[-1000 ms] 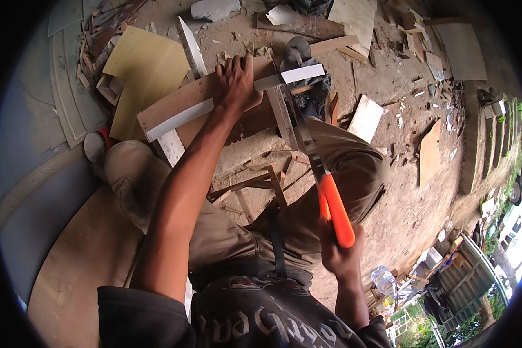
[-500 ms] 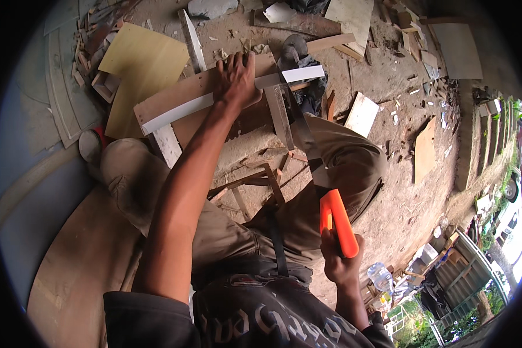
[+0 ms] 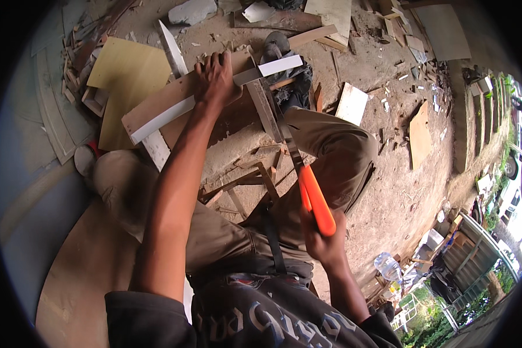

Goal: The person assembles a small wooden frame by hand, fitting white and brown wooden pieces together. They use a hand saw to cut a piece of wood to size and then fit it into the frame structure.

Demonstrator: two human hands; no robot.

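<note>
My left hand (image 3: 217, 78) is closed over the top of a brown wooden board (image 3: 156, 103) with a white edge, pressing it on a box-like wooden frame (image 3: 263, 110). In my right hand (image 3: 325, 238) is the orange handle of a handsaw (image 3: 319, 203). Its long blade runs away from me, across the board just right of my left hand. A white-edged end piece (image 3: 280, 65) sticks out beyond the blade. How deep the teeth sit in the wood cannot be made out.
My bent knees flank the frame. Wood scraps (image 3: 238, 184) lie below it. A yellowish panel (image 3: 127, 69) sits at far left, a dark hammer-like tool (image 3: 275, 46) beyond the blade. Loose boards (image 3: 354, 104) and debris cover the dirt floor at right.
The saw and my right hand have moved forward and a little left, away from my body. My left hand keeps its hold on the board. The whole view has shifted slightly.
</note>
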